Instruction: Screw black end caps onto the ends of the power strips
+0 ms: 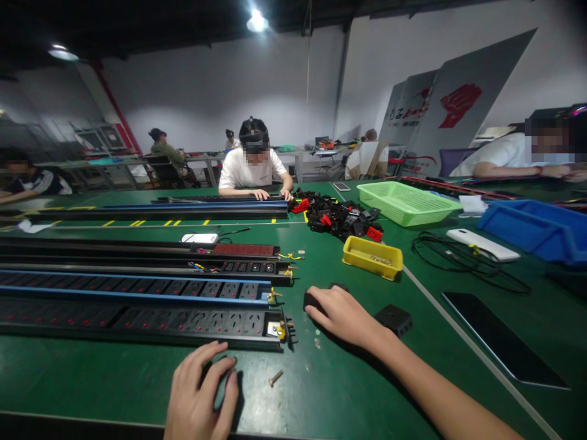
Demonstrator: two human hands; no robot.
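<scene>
We have our right hand (337, 310) lowered over a small black piece (313, 300), its fingers bent around it and the thumb laid along the near side, just off the right ends of the strips on the green table (316, 403). What we see of the piece is dark and plain, mostly covered by the hand; whether the dark edge beyond the knuckles belongs to it, we cannot tell. Near our forearm lies a loose black block (394, 319), boxy, with small openings in its side. Our left hand (197, 391) is loosely curled with thumb and fingers apart, gripping nothing we can see, fingertips just beside the nearest strip (183, 322). That strip is long and black, its row of slotted socket faces marked by small red dots, with yellow bits and dark prongs at its right end. Between our hands lies a brassy bolt (276, 379)
</scene>
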